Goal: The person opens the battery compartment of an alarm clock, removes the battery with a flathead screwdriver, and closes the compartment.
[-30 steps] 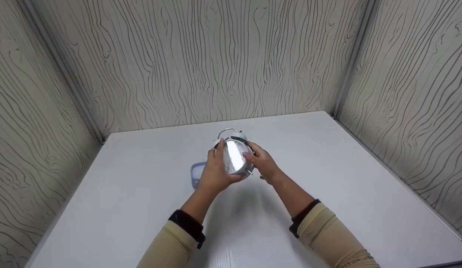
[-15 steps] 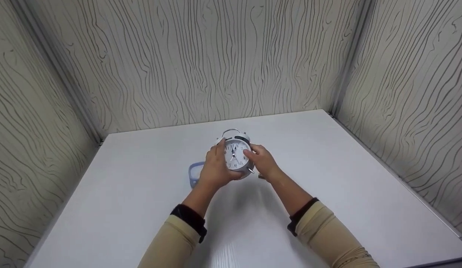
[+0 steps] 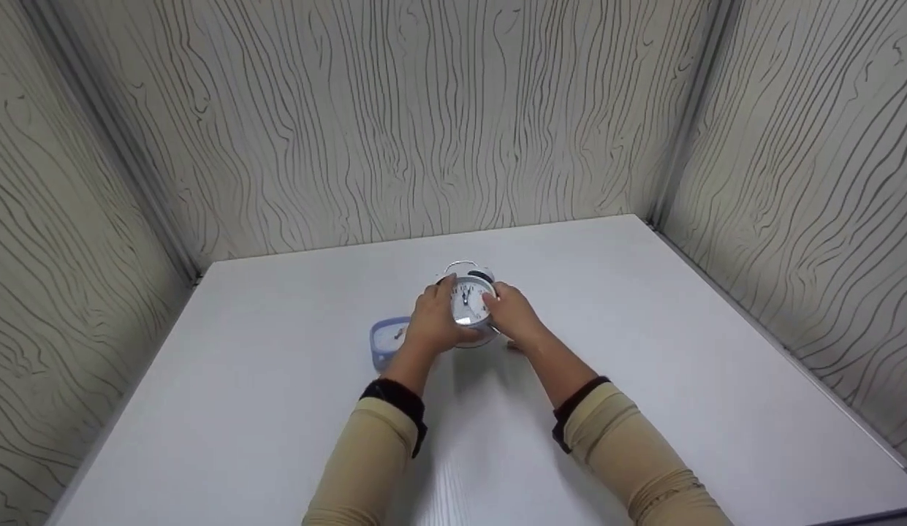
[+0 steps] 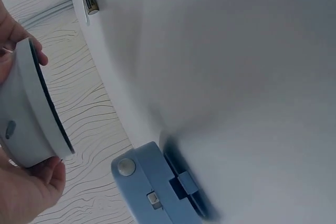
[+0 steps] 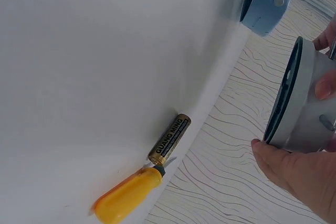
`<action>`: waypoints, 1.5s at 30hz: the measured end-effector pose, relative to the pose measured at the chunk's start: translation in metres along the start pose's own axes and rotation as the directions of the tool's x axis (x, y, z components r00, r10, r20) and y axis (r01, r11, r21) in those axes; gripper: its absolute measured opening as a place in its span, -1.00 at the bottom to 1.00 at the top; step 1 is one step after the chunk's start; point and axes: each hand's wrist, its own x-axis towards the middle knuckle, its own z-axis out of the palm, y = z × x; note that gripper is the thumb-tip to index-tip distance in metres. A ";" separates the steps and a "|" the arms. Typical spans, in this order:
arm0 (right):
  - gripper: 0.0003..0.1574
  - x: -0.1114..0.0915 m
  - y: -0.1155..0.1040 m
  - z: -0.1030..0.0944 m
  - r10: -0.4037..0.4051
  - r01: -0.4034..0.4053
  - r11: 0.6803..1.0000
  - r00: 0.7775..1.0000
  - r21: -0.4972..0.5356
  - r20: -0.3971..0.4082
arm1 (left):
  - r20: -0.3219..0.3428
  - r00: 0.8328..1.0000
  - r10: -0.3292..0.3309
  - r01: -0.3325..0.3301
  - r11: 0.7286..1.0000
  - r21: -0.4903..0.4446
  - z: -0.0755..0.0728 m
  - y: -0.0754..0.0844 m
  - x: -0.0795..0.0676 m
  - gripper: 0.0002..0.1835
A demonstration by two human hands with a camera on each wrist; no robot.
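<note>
Both hands hold a white twin-bell alarm clock (image 3: 465,303) above the white table, its dial turned up towards the head camera. The left hand (image 3: 433,321) grips its left side, with the thumb along the lower edge. On the opposite side the right hand (image 3: 519,319) grips the clock, thumb over the rim of the dial. In the right wrist view the clock's side (image 5: 307,108) and dark-edged back show between the fingers. Left of the left hand, a blue rounded-square case (image 3: 384,354) with a pale face stands on the table, partly hidden by that hand.
A gold-and-black battery (image 5: 169,139) lies on the table near the right hand, beside a screwdriver with a yellow handle (image 5: 128,195). Wood-patterned panels (image 3: 424,131) enclose the table (image 3: 241,409) at the back and sides.
The clock has tilted, so the glare on its dial has shrunk and the numerals show. Hands and clock have shifted slightly right, uncovering more of the blue case. Both hands keep their hold.
</note>
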 end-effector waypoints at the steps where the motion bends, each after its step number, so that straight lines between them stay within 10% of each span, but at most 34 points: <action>1: -0.56 0.001 0.001 0.001 -0.003 0.003 1.000 1.000 -0.008 -0.005 | 0.010 1.000 -0.012 0.012 1.000 -0.002 0.002 -0.001 0.002 0.20; 19: -0.50 0.009 0.028 0.019 0.030 -0.032 0.991 0.999 -0.127 -0.020 | 0.114 0.990 -0.079 0.082 0.996 -0.023 0.034 -0.013 0.008 0.21; 45: -0.51 0.015 0.033 0.020 0.041 -0.020 0.933 0.998 -0.361 0.049 | 0.225 0.959 -0.173 0.160 0.984 0.076 0.040 -0.004 0.006 0.20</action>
